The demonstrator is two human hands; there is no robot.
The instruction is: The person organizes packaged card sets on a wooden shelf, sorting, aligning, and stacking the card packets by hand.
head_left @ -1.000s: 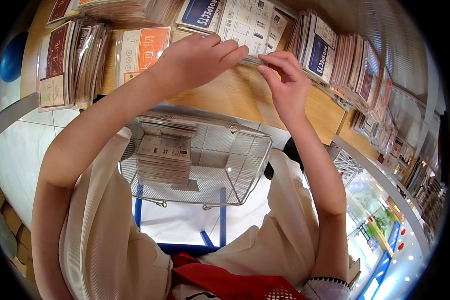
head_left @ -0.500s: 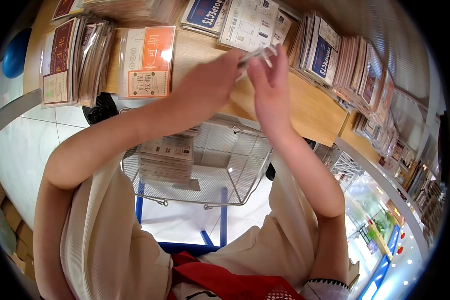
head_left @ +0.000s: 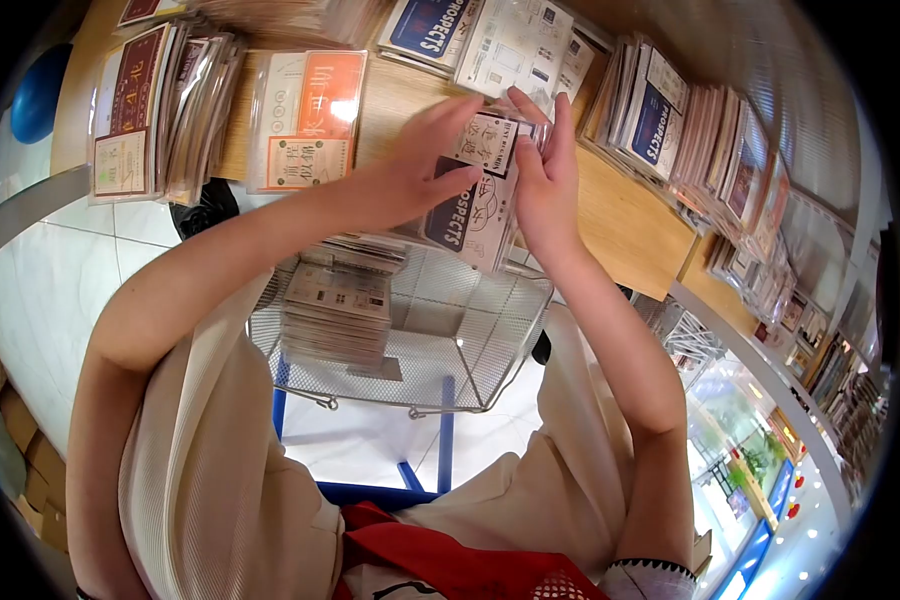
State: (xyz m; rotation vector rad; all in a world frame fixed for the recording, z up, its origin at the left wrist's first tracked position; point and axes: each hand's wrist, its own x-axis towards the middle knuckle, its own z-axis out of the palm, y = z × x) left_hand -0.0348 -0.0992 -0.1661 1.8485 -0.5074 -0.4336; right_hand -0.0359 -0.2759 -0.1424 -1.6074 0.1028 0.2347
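Observation:
A flat plastic-wrapped packet (head_left: 478, 222), dark blue and pale with "PROSPECTS" printed on it, is held tilted over the wooden shelf's front edge. My left hand (head_left: 420, 165) grips its left side, thumb lying across the face. On the right edge, my right hand (head_left: 547, 190) closes with its thumb in front; some fingers show behind the upper corner. Below them hangs a wire mesh basket (head_left: 440, 388) between my knees. Inside the basket a stack of similar packets (head_left: 336, 312) lies on the left side.
On the wooden shelf (head_left: 610, 215) lie an orange-and-white packet (head_left: 315, 115), a leaning row of maroon packets (head_left: 130, 110) and white sheet-like packets (head_left: 515, 50). More "PROSPECTS" packets (head_left: 655, 115) stand at the right. A blue ball (head_left: 40, 93) is at far left.
The packet was seen nearly edge-on between my fingers; now its printed face is turned toward me and lower. My left hand has opened out along its side. The view has shifted slightly.

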